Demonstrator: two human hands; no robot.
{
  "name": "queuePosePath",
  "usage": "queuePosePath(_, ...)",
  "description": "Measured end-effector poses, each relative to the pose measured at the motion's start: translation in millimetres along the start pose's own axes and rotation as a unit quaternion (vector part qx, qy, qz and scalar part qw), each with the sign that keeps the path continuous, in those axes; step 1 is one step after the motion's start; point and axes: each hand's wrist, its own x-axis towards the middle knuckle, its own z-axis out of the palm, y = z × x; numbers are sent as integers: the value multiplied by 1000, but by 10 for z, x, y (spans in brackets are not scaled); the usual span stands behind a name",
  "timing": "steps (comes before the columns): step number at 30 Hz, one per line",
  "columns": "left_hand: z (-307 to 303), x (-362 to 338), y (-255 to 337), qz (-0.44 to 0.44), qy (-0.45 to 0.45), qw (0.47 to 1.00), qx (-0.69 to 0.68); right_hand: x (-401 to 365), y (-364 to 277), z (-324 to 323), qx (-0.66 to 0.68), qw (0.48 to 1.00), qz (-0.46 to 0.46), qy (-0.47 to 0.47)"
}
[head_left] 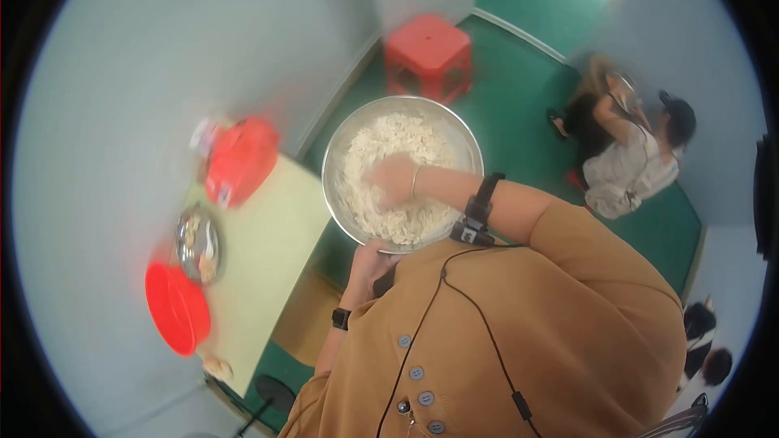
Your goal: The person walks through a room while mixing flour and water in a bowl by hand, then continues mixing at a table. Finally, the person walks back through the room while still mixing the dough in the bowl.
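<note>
A wide metal bowl (pixel 475 150) sits close against my body, filled with a pale, crumbly, floury dough (pixel 398 131). My right hand (pixel 392 181) is down in the dough, blurred, its fingers buried and hidden. At the near side of the bowl, my left hand (pixel 373 261) grips the rim; part of its fingers is out of sight under the bowl. A thin bracelet and a black strap circle my right arm, and a dark watch (pixel 341 319) is on my left wrist.
Left is a pale table (pixel 276 235) with a red plastic bag (pixel 242 161), a metal dish (pixel 197 243) holding pale pieces, and a red basin (pixel 174 308). A red stool (pixel 428 45) stands beyond the bowl. A seated person (pixel 629 154) is at right, others at lower right.
</note>
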Motion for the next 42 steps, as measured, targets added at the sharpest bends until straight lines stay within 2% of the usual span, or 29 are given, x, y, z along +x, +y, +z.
queuePosePath(1,157,119,18,-29,12,999,9,-160,92,-42,-40,999,4,-32)
queuePosePath(2,259,245,17,-41,-1,999,23,-325,200,-81,-37,999,25,-24)
queuePosePath(4,435,477,-12,-77,-20,997,3,-672,423,-157,-74,988,27,-132)
queuePosePath(6,748,606,63,-111,-30,993,35,-941,681,-205,-59,987,74,-133)
queuePosePath(12,1086,1338,180,-172,-53,980,90,-1484,1697,-310,4,975,220,-23)
queuePosePath(14,1152,1693,121,-164,-69,977,115,-1643,2010,-286,13,953,287,93)
queuePosePath(17,1269,2159,144,-208,-96,957,177,-1694,2411,-446,71,925,348,134)
queuePosePath(19,1631,2326,247,-211,-92,965,125,-1665,2605,-651,82,915,356,173)
queuePosePath(20,1802,2439,27,-209,-104,962,138,-1934,2713,-632,95,906,351,218)
queuePosePath(23,2025,3057,286,-198,-118,947,223,-1722,3163,-871,128,891,382,209)
queuePosePath(27,2697,3535,762,-208,-161,936,235,-1435,3761,-1331,171,873,405,210)
queuePosePath(29,3021,3743,953,-214,-176,945,174,-1346,4133,-1507,203,863,288,362)
queuePosePath(30,3168,3849,1039,-217,-176,944,178,-1329,4309,-1612,206,860,290,365)
queuePosePath(32,3493,4087,1164,-225,-206,941,146,-1359,4643,-1864,260,808,296,437)
queuePosePath(33,3660,4187,1199,-223,-223,941,124,-1393,4738,-1972,260,806,300,439)
queuePosePath(34,3824,4237,1195,-226,-225,940,126,-1472,4801,-2075,233,801,346,429)
queuePosePath(35,4046,4224,1201,-190,-224,940,172,-1561,4891,-2157,204,796,390,415)
queuePosePath(36,4251,4249,1196,-151,-224,938,217,-1650,5045,-2181,203,796,390,415)
queuePosePath(38,4553,4449,1217,-160,-224,936,219,-1784,5407,-2222,127,786,392,461)
queuePosePath(42,5196,4898,1188,-169,-227,926,249,-2168,6179,-2464,151,760,445,449)
